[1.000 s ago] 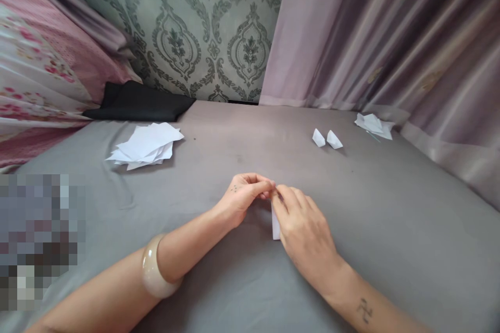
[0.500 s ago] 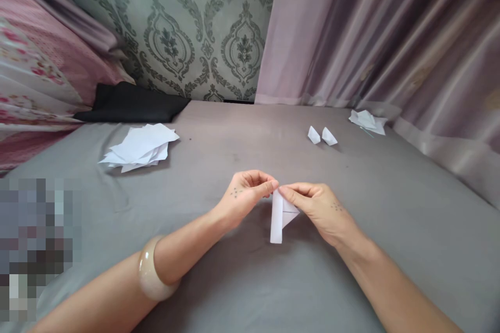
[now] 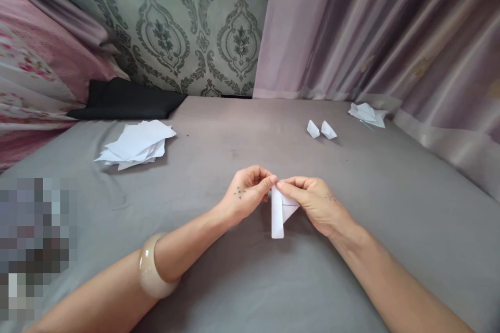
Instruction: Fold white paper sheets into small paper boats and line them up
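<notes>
A folded white paper (image 3: 277, 213) hangs from my fingertips, with a long narrow strip on its left and a triangular flap on its right. A dark line crosses the flap. My left hand (image 3: 248, 192) pinches the paper's top edge between thumb and fingers. Close beside it, my right hand (image 3: 312, 197) is closed on the upper right of the same sheet, thumb in front. Its fingers behind the paper are partly hidden. A pale bangle (image 3: 150, 268) circles my left forearm.
Loose white paper sheets (image 3: 136, 143) lie piled on the grey bedsheet (image 3: 219, 130) at left. Two small folded paper shapes (image 3: 313, 129) stand at back right, near another paper pile (image 3: 367, 113). Black cloth (image 3: 125, 101) lies at back left; curtains (image 3: 351, 31) border the right.
Both hands still grip the folded paper at its top. The view has tilted slightly down, and my right hand has shifted a little left and up in it.
</notes>
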A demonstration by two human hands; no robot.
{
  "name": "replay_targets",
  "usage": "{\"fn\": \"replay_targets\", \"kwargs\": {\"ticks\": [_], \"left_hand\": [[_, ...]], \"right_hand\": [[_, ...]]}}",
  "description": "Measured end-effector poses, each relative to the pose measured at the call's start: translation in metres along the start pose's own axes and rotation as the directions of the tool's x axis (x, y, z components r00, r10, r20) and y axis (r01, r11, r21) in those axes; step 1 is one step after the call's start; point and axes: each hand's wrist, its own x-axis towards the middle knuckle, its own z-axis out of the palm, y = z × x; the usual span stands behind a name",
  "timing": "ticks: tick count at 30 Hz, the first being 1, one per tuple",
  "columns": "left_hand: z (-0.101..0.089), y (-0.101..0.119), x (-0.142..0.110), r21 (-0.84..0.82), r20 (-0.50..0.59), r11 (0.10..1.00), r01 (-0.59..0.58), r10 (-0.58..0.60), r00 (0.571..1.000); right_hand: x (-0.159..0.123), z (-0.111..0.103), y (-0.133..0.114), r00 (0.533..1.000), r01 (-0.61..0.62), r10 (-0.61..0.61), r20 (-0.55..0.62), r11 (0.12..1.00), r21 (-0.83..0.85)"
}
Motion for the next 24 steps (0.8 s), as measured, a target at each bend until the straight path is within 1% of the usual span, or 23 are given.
{"fn": "replay_targets", "kwargs": {"ticks": [5, 8, 9, 10, 11, 12, 13, 14, 15, 16, 17, 18, 19, 20, 21, 22, 24], "left_hand": [[-0.001, -0.005, 0.003, 0.002, 0.045, 1.000, -0.004, 0.004, 0.999], [-0.005, -0.009, 0.005, 0.064, 0.077, 0.997, -0.035, 0.030, 0.997], [-0.006, -0.010, 0.005, 0.115, 0.090, 0.991, -0.066, 0.056, 0.994], [-0.008, -0.010, 0.005, 0.192, 0.099, 0.974, -0.123, 0.106, 0.989], [-0.010, -0.011, 0.005, 0.293, 0.108, 0.932, -0.212, 0.188, 0.976], [-0.012, -0.011, 0.004, 0.404, 0.127, 0.855, -0.325, 0.299, 0.946], [-0.014, -0.011, 0.004, 0.509, 0.166, 0.738, -0.443, 0.421, 0.892], [-0.015, -0.011, 0.003, 0.590, 0.226, 0.591, -0.550, 0.533, 0.816], [-0.017, -0.011, 0.003, 0.635, 0.300, 0.441, -0.635, 0.617, 0.728], [-0.018, -0.011, 0.003, 0.645, 0.374, 0.310, -0.698, 0.669, 0.643], [-0.019, -0.012, 0.003, 0.632, 0.439, 0.212, -0.746, 0.695, 0.569], [-0.019, -0.012, 0.003, 0.608, 0.487, 0.147, -0.780, 0.707, 0.513], [-0.020, -0.012, 0.003, 0.582, 0.516, 0.115, -0.805, 0.712, 0.475], [-0.020, -0.012, 0.003, 0.557, 0.526, 0.114, -0.823, 0.718, 0.456], [-0.020, -0.011, 0.003, 0.539, 0.523, 0.147, -0.830, 0.714, 0.466], [-0.019, -0.010, 0.002, 0.525, 0.511, 0.205, -0.826, 0.700, 0.499], [-0.018, -0.008, -0.001, 0.509, 0.463, 0.360, -0.782, 0.651, 0.601]], "right_hand": [[0.004, -0.004, 0.004, 0.999, -0.026, 0.025, 0.029, 0.999, 0.038], [0.006, -0.005, 0.004, 0.998, -0.049, 0.047, 0.036, 0.996, 0.069], [0.007, -0.006, 0.004, 0.998, -0.059, 0.057, 0.031, 0.995, 0.086], [0.007, -0.007, 0.004, 0.997, -0.073, 0.071, 0.021, 0.991, 0.109], [0.008, -0.008, 0.003, 0.996, -0.089, 0.089, 0.013, 0.987, 0.137], [0.009, -0.010, 0.002, 0.994, -0.106, 0.107, 0.008, 0.980, 0.169], [0.010, -0.012, 0.001, 0.993, -0.120, 0.121, 0.008, 0.972, 0.204], [0.010, -0.014, 0.001, 0.991, -0.129, 0.129, 0.015, 0.962, 0.240], [0.011, -0.016, 0.001, 0.991, -0.134, 0.132, 0.026, 0.952, 0.276], [0.012, -0.017, 0.001, 0.990, -0.140, 0.133, 0.043, 0.940, 0.312], [0.012, -0.017, 0.001, 0.989, -0.148, 0.137, 0.058, 0.926, 0.347], [0.012, -0.017, 0.001, 0.987, -0.162, 0.146, 0.072, 0.911, 0.378], [0.012, -0.016, 0.002, 0.983, -0.181, 0.161, 0.084, 0.897, 0.403], [0.012, -0.014, 0.002, 0.978, -0.207, 0.182, 0.098, 0.884, 0.418], [0.011, -0.012, 0.003, 0.973, -0.231, 0.203, 0.112, 0.877, 0.420], [0.011, -0.011, 0.003, 0.970, -0.242, 0.213, 0.116, 0.885, 0.399], [0.010, -0.008, 0.004, 0.988, -0.157, 0.150, 0.049, 0.949, 0.273]]}}
